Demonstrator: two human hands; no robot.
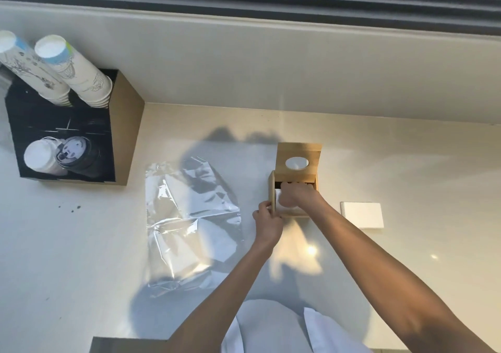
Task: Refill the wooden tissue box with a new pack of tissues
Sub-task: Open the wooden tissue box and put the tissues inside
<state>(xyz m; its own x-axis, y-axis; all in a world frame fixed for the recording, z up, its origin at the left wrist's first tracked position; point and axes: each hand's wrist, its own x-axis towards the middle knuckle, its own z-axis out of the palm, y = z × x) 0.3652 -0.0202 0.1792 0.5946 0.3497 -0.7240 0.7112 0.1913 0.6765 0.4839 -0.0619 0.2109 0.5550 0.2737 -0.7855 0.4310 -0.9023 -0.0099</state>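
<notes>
I am looking down on a pale, smooth counter with the wooden tissue box sitting right of the frame's center, its light-grained hinged lid standing open toward the wall and showing an oval dispensing hole. My right hand is reaching into the open box from above, fingers curled and pressed down onto the white pack of tissues that is lying inside; I cannot tell whether they are actually pinching it, since the knuckles are hiding the tips. My left hand is bracing the box's near left corner, its fingers closed around the wooden edge. Left of the box, a crumpled sheet of clear plastic wrap is lying flat across the middle of the frame, glossy and creased, catching glare. To the right of the box, apart from it, a small square stack of white napkins is resting on the counter. In the upper left of the frame a dark, brown-sided cup holder is standing, with two tilted stacks of printed paper cups poking out of its top and lids showing in its lower openings. A few dark specks are dotting the counter below it. Both forearms are crossing the lower half of the frame, covering part of the surface.
</notes>
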